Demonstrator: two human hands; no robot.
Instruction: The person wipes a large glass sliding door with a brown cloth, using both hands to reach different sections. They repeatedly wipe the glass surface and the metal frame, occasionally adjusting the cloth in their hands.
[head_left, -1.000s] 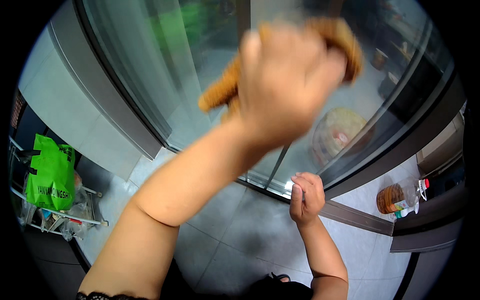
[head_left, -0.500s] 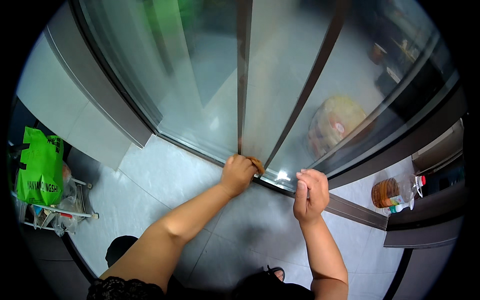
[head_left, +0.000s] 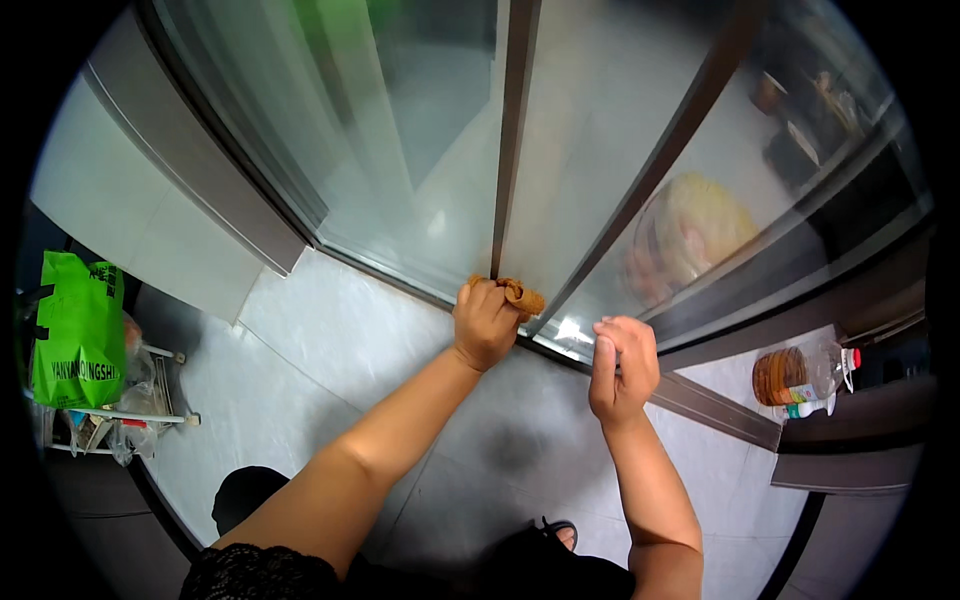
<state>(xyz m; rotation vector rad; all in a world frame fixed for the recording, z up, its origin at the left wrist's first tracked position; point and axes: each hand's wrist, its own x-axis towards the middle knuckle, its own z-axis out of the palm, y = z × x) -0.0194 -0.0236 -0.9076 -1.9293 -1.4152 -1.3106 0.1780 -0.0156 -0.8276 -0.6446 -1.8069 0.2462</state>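
Note:
My left hand [head_left: 486, 325] is closed round a crumpled brown cloth [head_left: 522, 297]. It presses the cloth low on the glass sliding door [head_left: 420, 240], at the foot of a narrow dark upright [head_left: 508, 170]. Part of the cloth bulges out past my fingers on the right. My right hand [head_left: 624, 370] is held up to the right, in front of the door's lower rail, with its fingers curled in and the thumb alongside. Nothing shows in it. A second dark upright [head_left: 655, 165] slants up between the two hands.
At the left a green bag [head_left: 78, 325] sits on a white wire rack [head_left: 165, 418] with plastic bags. A bottle of brown liquid [head_left: 790, 377] with a red cap stands at the right. Behind the glass is a rounded, pale yellow-topped bundle [head_left: 690, 235]. Grey floor tiles [head_left: 290, 345] lie below.
My left hand has shifted slightly up and right along the door's foot, and more of the cloth shows. The dark uprights appear further right. My right hand stays nearly in place, still curled.

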